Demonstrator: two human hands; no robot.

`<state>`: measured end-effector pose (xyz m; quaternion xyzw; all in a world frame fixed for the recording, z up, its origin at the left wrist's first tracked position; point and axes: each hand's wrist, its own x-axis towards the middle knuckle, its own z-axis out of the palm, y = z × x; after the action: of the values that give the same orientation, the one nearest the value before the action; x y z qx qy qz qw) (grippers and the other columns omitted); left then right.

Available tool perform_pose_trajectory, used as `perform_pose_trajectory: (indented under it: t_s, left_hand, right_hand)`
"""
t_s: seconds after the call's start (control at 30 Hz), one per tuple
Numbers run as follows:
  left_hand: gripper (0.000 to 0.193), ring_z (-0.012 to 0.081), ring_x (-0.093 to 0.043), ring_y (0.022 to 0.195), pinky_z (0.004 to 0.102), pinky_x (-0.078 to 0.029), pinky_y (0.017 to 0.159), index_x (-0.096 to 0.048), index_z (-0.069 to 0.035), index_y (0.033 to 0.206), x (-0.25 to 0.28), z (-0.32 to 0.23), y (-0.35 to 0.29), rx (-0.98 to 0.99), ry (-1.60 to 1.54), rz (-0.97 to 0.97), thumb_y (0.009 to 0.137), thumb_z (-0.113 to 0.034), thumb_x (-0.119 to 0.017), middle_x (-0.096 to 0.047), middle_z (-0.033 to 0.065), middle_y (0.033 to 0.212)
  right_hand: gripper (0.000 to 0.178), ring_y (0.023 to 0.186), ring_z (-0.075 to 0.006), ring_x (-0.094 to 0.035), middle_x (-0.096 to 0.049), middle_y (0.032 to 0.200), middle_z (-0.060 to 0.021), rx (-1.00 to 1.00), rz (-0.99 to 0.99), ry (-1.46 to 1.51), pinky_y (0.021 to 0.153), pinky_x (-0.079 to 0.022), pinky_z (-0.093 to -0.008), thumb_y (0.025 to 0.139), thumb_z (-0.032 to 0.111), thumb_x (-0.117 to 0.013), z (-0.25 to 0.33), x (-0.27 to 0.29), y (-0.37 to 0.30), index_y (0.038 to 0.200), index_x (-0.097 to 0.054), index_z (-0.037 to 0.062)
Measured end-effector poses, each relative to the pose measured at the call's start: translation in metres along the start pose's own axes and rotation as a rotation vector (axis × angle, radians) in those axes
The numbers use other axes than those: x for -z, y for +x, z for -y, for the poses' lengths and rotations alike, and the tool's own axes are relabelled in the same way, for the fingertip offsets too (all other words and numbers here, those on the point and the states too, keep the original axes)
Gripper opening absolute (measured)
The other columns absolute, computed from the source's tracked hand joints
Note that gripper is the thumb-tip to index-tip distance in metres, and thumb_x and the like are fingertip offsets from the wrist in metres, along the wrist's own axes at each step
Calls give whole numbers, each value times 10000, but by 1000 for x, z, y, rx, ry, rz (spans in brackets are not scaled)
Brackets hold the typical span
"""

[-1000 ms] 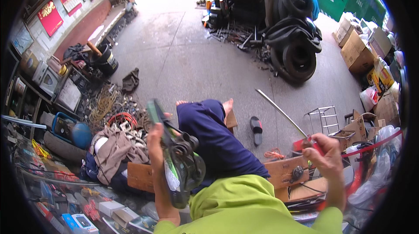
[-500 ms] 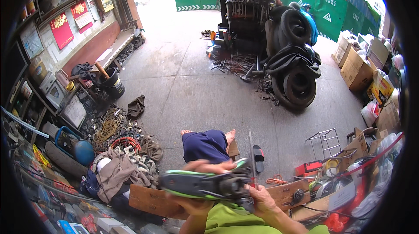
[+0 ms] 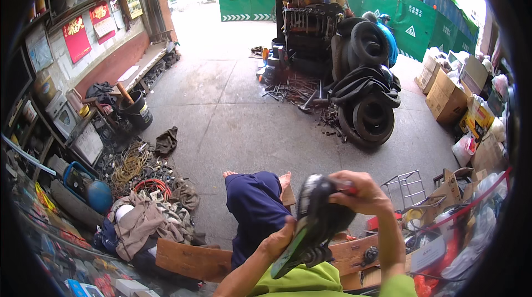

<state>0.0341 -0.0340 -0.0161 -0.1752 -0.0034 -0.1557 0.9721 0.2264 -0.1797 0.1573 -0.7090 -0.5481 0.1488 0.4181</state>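
In front of my lap, a long black object with a green edge and shoe-like outline is tilted up, its upper end blurred. My left hand grips its lower left side, thumb along the edge. Up at its top right, my right hand is closed around a slim tool with a red part; the rest of this tool is hidden or blurred. Beneath are navy trousers and bare feet, and a wooden bench runs behind the object.
Left lies a heap of cables and clothes, with a black bucket beyond. Ahead, stacked tyres stand beside a tool rack with metal tools on the floor. Cardboard boxes and a wire frame are at right.
The object has turned from lying level to steeply tilted and shifted right. My right hand has risen with the red tool to its top; my left hand now holds its lower side.
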Motion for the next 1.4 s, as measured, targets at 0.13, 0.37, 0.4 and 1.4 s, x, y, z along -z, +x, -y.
perform_pose_trajectory:
  t_s: [0.13, 0.37, 0.4, 1.4]
  left_hand:
    - [1157, 345, -398, 1414, 531, -397, 1122, -220, -124, 1591, -49, 6, 16, -463, 769, 98, 762, -896, -457, -348, 141, 1583]
    - [1252, 431, -324, 1453, 614, -357, 1148, -175, -165, 1599, -46, -26, 5, -909, 492, 248, 655, -792, -708, -274, 191, 1610]
    - [1265, 428, -286, 1474, 620, -340, 1160, -161, -170, 1602, -53, -26, -1, -870, 514, 276, 645, -757, -744, -246, 198, 1621]
    - [1193, 418, -678, 1057, 462, -603, 848, -355, 70, 1480, -7, -5, -93, -508, 864, -161, 764, -862, -560, -601, 261, 1301]
  right_hand:
    - [266, 1010, -318, -661, -654, 1128, -168, 363, -135, -374, 825, -550, -406, 875, 189, -764, 21, -32, 55, 1003, -625, 2]
    - [265, 904, -173, -680, -687, 1046, -139, 5, -317, -20, 724, -542, -297, 928, 202, -734, 35, -64, 24, 1032, -643, -24]
    - [279, 821, -166, -689, -700, 967, -126, -209, -270, 103, 731, -537, -300, 921, 204, -745, 40, -67, 7, 1048, -650, -26]
    - [383, 693, -100, -646, -730, 834, -86, -387, -229, 154, 668, -516, -236, 792, 146, -852, 30, -123, -80, 1122, -729, -5]
